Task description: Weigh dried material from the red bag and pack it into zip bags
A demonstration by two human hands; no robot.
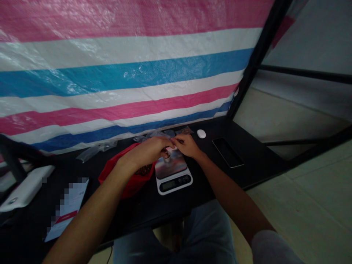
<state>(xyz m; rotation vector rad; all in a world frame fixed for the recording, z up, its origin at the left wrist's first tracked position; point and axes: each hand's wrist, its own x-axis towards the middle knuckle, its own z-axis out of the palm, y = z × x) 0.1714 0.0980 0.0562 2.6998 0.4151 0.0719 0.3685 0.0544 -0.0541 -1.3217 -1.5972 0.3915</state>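
Note:
My left hand [157,147] and my right hand [187,145] meet over the far edge of a white kitchen scale [174,187]. The fingertips of both are pinched together, almost touching; whatever lies between them is too small and dark to make out. Beneath my left fingers, a small pale round thing [167,158] shows over the scale's shiny plate, partly hidden. Under my left wrist is a red bag [110,168], its mouth spread, with small brown pieces [144,170] inside. Just beyond my fingers lie crumpled clear plastic bags [158,133], one with brown bits [186,130] in it.
A white oval case [201,134] and a dark phone [227,152] lie to the right. Leftward are another clear bag [96,151], a printed sheet [68,209] and a white device [27,189]. Striped sheeting [123,80] hangs behind the black table [203,192].

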